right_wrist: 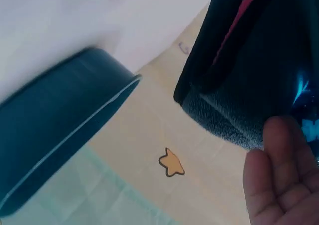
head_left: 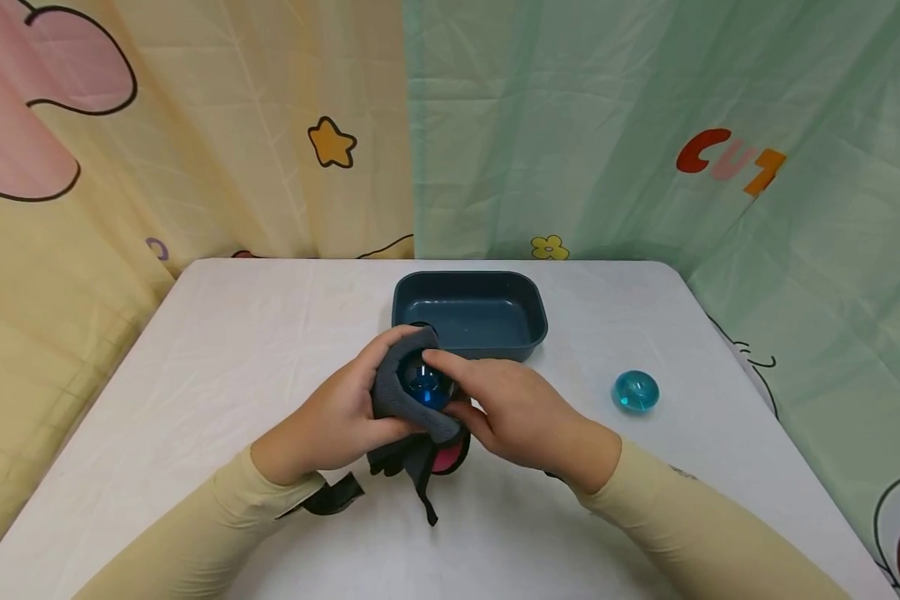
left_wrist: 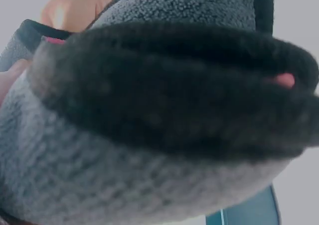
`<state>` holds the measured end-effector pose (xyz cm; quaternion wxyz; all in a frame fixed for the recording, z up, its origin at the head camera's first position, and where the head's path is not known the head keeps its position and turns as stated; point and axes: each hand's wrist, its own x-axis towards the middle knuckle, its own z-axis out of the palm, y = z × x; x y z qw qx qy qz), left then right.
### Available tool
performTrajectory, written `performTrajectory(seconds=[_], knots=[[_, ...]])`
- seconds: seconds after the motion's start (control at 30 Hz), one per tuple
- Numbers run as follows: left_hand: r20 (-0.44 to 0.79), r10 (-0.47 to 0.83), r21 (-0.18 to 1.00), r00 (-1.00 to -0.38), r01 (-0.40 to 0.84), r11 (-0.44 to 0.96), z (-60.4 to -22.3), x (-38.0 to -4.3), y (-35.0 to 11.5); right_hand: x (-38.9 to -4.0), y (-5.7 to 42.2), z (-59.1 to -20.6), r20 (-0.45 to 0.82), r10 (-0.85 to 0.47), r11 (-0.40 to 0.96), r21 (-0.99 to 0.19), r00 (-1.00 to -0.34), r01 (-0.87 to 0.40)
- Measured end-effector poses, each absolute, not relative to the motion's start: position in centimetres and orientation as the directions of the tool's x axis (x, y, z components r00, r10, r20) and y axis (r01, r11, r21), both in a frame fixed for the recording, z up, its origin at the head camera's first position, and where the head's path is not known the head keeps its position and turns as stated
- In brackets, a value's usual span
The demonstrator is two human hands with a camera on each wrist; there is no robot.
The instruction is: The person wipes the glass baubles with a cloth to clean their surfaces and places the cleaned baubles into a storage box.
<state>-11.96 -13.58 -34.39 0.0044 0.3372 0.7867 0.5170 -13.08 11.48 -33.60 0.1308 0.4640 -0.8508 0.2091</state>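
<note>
In the head view, my left hand (head_left: 333,421) grips a folded grey fleecy cloth (head_left: 387,393) with black edging and a bit of pink showing below. Nestled in its fold is a clear blue ball (head_left: 427,385). The forefinger and thumb of my right hand (head_left: 528,412) pinch this ball from the right. The cloth (left_wrist: 149,185) fills most of the left wrist view and hides much of the left hand. In the right wrist view, fingertips of the right hand (right_wrist: 284,185) lie against the shiny ball (right_wrist: 303,93), which is partly cut off.
Just beyond the hands stands a dark blue rectangular tub (head_left: 495,312) on a white-covered table (head_left: 270,333). A turquoise clear ball (head_left: 636,392) rests on the table at the right. Patterned curtains (head_left: 570,125) hang around the table.
</note>
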Motion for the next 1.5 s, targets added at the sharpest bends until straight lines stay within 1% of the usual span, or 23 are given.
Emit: performTrajectory(seconds=[0.07,0.13,0.2,0.27,0.33,0.4,0.47,0.53,0.6,0.63,0.7,0.77,0.83,0.87,0.9,1.0,1.07,1.13,1.2,1.23,1.3,1.43,1.5], knots=[[0.328,0.542,0.820,-0.774,0.518,0.244,-34.28,-11.90,-13.50,-13.08,11.47,-33.75,0.443,-0.730,0.500,-0.172,-0.520,-0.849],[0.319,0.548,0.816,-0.774,0.518,0.257,-34.25,-11.85,-13.38,-13.00,11.47,-33.93,0.440,-0.716,0.515,-0.192,-0.542,-0.836],[0.309,0.550,0.808,-0.776,0.519,0.279,-34.31,-11.81,-13.30,-12.96,11.45,-34.10,0.393,-0.698,0.522,-0.293,-0.599,-0.801],[0.301,0.552,0.796,-0.778,0.524,0.304,-34.42,-11.77,-13.24,-12.94,11.38,-34.24,0.328,-0.676,0.523,-0.418,-0.660,-0.743],[0.298,0.552,0.787,-0.778,0.528,0.320,-34.60,-11.80,-13.22,-12.90,11.28,-34.35,0.273,-0.651,0.524,-0.513,-0.708,-0.680],[0.302,0.550,0.784,-0.779,0.531,0.321,-34.74,-11.88,-13.23,-12.87,11.16,-34.47,0.256,-0.640,0.515,-0.558,-0.725,-0.651],[0.309,0.545,0.792,-0.780,0.528,0.307,-34.82,-11.99,-13.28,-12.81,11.07,-34.51,0.266,-0.646,0.492,-0.572,-0.715,-0.657],[0.319,0.536,0.805,-0.782,0.521,0.282,-34.81,-12.06,-13.40,-12.78,11.03,-34.43,0.293,-0.666,0.467,-0.553,-0.686,-0.690],[0.323,0.527,0.821,-0.786,0.510,0.258,-34.72,-12.07,-13.53,-12.81,11.06,-34.30,0.332,-0.692,0.457,-0.486,-0.641,-0.745],[0.324,0.526,0.826,-0.786,0.506,0.248,-34.67,-12.07,-13.58,-12.87,11.07,-34.26,0.353,-0.704,0.457,-0.439,-0.617,-0.773],[0.323,0.529,0.832,-0.785,0.502,0.236,-34.57,-12.05,-13.63,-13.03,11.16,-34.28,0.412,-0.719,0.471,-0.304,-0.560,-0.828],[0.319,0.540,0.830,-0.779,0.505,0.238,-34.53,-12.04,-13.61,-13.17,11.26,-34.34,0.459,-0.723,0.495,-0.175,-0.515,-0.851],[0.310,0.551,0.824,-0.775,0.508,0.250,-34.50,-12.03,-13.53,-13.28,11.35,-34.40,0.471,-0.721,0.517,-0.124,-0.509,-0.847],[0.305,0.554,0.820,-0.774,0.509,0.260,-34.50,-12.02,-13.49,-13.27,11.42,-34.40,0.461,-0.717,0.525,-0.134,-0.522,-0.840],[0.301,0.556,0.816,-0.775,0.511,0.271,-34.49,-12.01,-13.44,-13.25,11.46,-34.38,0.438,-0.712,0.534,-0.171,-0.549,-0.828],[0.294,0.558,0.796,-0.776,0.522,0.307,-34.48,-11.96,-13.33,-13.18,11.44,-34.25,0.335,-0.683,0.542,-0.363,-0.649,-0.758],[0.297,0.559,0.786,-0.774,0.530,0.318,-34.51,-11.96,-13.26,-13.16,11.37,-34.29,0.283,-0.659,0.534,-0.477,-0.697,-0.698],[0.312,0.554,0.779,-0.772,0.541,0.317,-34.57,-12.00,-13.20,-13.16,11.24,-34.39,0.267,-0.643,0.518,-0.538,-0.718,-0.665],[0.329,0.549,0.780,-0.769,0.548,0.301,-34.65,-12.06,-13.19,-13.11,11.14,-34.51,0.288,-0.634,0.513,-0.538,-0.718,-0.669],[0.335,0.546,0.784,-0.768,0.548,0.291,-34.68,-12.10,-13.18,-13.09,11.12,-34.55,0.315,-0.634,0.511,-0.515,-0.706,-0.688],[0.347,0.540,0.793,-0.767,0.547,0.267,-34.71,-12.18,-13.19,-13.04,11.14,-34.56,0.384,-0.648,0.502,-0.434,-0.658,-0.748],[0.345,0.541,0.818,-0.767,0.528,0.228,-34.58,-12.13,-13.33,-13.16,11.36,-34.57,0.514,-0.705,0.467,-0.181,-0.488,-0.865],[0.341,0.546,0.819,-0.765,0.527,0.227,-34.44,-12.03,-13.37,-13.23,11.46,-34.60,0.539,-0.724,0.455,-0.095,-0.430,-0.885]])
